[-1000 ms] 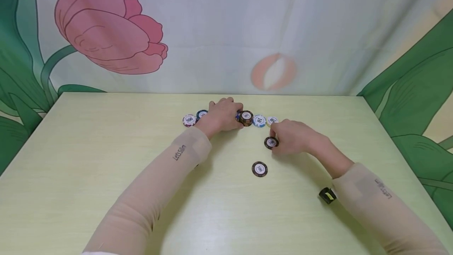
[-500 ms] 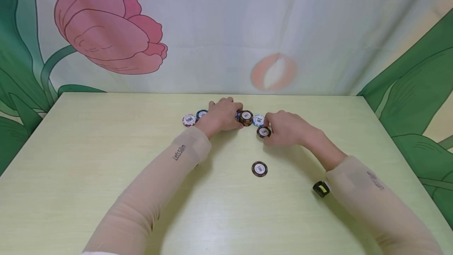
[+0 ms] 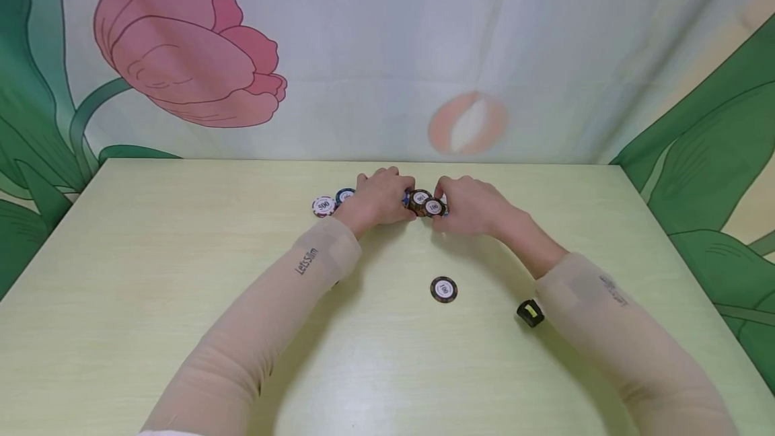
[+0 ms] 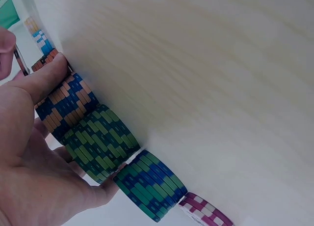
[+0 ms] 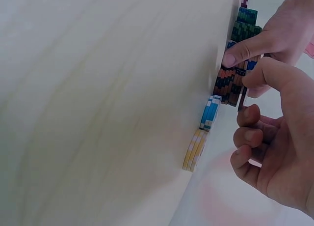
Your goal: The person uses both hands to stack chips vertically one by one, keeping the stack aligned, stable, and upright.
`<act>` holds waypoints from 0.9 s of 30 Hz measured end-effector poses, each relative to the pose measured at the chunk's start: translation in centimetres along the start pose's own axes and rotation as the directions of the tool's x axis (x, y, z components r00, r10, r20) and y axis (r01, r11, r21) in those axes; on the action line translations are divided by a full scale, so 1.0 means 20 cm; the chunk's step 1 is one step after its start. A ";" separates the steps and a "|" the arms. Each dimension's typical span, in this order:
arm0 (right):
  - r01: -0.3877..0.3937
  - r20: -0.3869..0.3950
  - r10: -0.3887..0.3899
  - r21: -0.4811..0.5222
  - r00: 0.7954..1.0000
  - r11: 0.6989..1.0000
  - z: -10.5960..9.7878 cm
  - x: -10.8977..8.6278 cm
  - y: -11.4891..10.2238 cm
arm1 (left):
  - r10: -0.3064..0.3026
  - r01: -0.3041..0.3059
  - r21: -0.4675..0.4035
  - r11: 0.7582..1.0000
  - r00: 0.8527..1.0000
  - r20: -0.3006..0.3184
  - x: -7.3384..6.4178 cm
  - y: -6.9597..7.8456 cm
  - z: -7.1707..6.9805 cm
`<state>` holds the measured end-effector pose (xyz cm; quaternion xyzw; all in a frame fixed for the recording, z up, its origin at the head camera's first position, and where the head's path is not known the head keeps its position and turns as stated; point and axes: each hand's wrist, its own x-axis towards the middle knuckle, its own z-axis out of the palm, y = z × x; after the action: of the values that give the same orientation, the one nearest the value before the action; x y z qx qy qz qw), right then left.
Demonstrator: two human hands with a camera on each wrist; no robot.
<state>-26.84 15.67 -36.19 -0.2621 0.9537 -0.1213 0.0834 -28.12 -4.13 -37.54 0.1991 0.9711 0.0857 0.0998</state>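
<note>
My left hand holds a row of poker chip stacks at the table's back. In the left wrist view its thumb lies along the near side, by the blue-and-orange stack, with fingers behind. A green stack and a blue-and-green stack stand alongside. My right hand pinches a black poker chip marked 100, tilted at the top edge of the brown-and-orange stack; whether it touches I cannot tell. Another dark 100 chip lies flat nearer me.
Short blue-and-white and yellow stacks stand at the row's right end. A purple-and-white stack marks its left end. A small black object is at the right sleeve. A printed curtain hangs behind the table.
My right hand has carried the black chip leftward and away from me, from in front of the yellow stack to the brown-and-orange stack. The left hand has stayed in place.
</note>
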 end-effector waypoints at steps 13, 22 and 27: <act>-0.032 -0.042 0.032 0.001 0.999 0.999 0.04 0.07 0.00 | 0.007 -0.007 0.001 1.000 1.000 -0.001 0.00 0.00 0.00; -0.002 -0.041 0.002 0.021 0.999 1.000 0.03 0.06 -0.01 | 0.008 -0.008 0.008 1.000 1.000 -0.005 0.01 -0.01 0.01; -0.006 -0.042 0.007 0.034 0.999 0.999 0.01 0.04 -0.01 | 0.006 -0.006 0.004 1.000 1.000 -0.002 0.01 -0.01 0.01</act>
<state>-27.46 15.11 -36.44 -0.2550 0.9539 -0.1428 0.0681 -28.30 -4.16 -37.77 0.2021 0.9708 0.0842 0.0980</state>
